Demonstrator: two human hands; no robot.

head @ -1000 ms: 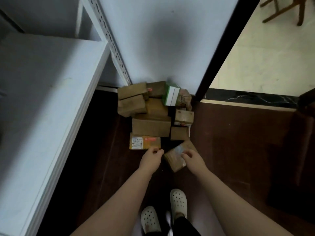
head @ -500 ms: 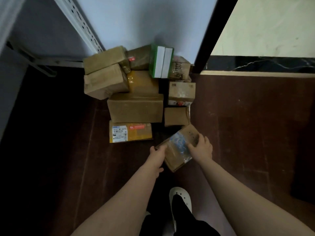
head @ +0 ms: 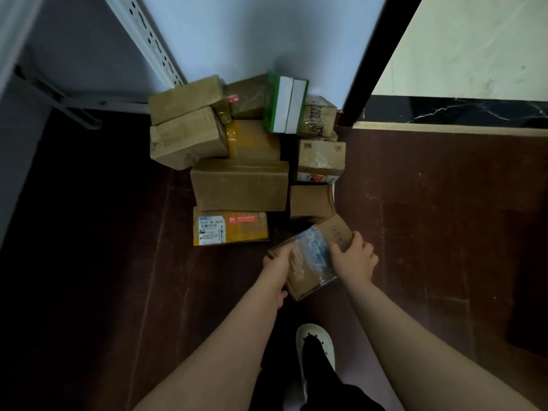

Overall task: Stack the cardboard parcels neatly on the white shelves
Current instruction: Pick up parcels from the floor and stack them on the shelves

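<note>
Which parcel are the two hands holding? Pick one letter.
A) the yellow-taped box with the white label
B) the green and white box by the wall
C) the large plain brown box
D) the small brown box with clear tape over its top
D: the left hand and the right hand grip opposite sides of the small taped box.

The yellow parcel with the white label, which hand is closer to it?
Left. The left hand grips the small box just right of the yellow parcel; the right hand holds the box's other side, farther from it.
</note>
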